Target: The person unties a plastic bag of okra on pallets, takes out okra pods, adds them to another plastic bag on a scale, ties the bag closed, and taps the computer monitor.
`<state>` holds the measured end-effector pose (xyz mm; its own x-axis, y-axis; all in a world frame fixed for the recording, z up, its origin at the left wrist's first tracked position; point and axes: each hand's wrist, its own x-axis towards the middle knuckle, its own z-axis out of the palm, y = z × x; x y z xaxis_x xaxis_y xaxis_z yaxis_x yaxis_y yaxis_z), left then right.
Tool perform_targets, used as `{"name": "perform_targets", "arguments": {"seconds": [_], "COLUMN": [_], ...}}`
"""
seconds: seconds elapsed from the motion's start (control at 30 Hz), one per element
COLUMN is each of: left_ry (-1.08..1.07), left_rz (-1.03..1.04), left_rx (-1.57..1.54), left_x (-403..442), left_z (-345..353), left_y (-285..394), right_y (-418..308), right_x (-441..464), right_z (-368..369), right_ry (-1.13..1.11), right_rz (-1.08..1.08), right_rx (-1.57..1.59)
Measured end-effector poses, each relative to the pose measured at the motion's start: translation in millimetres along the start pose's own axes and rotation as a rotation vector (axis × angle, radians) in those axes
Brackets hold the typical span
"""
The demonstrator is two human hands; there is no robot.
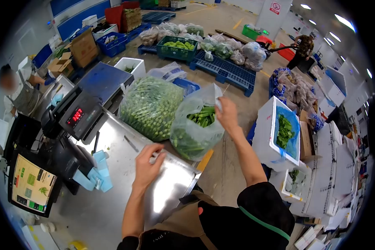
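My right hand (227, 114) pinches the upper rim of a translucent plastic bag (191, 143). Long green pods (204, 116), whose exact kind I cannot make out, show through its mouth. Beside it on the left stands a larger clear bag (152, 108) packed with green vegetables. My left hand (149, 163) hovers over the steel table (125, 212) with its fingers curled together; a small pale spot shows between them, too small to name. A thin knife-like tool (131, 143) lies on the steel beyond that hand.
A scale with a red display (75, 117) and a touchscreen (32, 181) stand on the left, near light-blue strips (99, 173). A foam box of leafy greens (275, 150) is at right. Blue pallets (229, 75) carry bagged produce. Other people stand far left and back right.
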<state>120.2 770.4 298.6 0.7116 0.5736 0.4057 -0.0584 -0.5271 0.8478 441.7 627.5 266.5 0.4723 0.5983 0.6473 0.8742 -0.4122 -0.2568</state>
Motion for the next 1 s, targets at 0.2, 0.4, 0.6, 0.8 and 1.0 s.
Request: {"name": "perform_targets", "arguments": {"seconds": [0.2, 0.4, 0.6, 0.8, 1.0], "left_ry": [-0.065, -0.105, 0.327, 0.487, 0.399], "left_rz": [0.242, -0.314, -0.439, -0.696, -0.307], "left_rx": [0.479, 0.734, 0.281, -0.097, 0.576], "left_x": [136, 174, 161, 133, 130], "left_z": [148, 158, 117, 83, 86], "left_y": [-13, -145, -113, -117, -123], "right_y": [83, 217, 228, 183, 187], "right_x": [8, 1, 35, 71, 69], "right_z": [98, 107, 15, -26, -6], "right_ry": [-0.415, -0.493, -0.101, -0.054, -0.163], "right_rz": [-0.301, 0.056, 0.517, 0.747, 0.412], "right_rx": [-0.560, -0.612, 0.441, 0.900, 0.639]}}
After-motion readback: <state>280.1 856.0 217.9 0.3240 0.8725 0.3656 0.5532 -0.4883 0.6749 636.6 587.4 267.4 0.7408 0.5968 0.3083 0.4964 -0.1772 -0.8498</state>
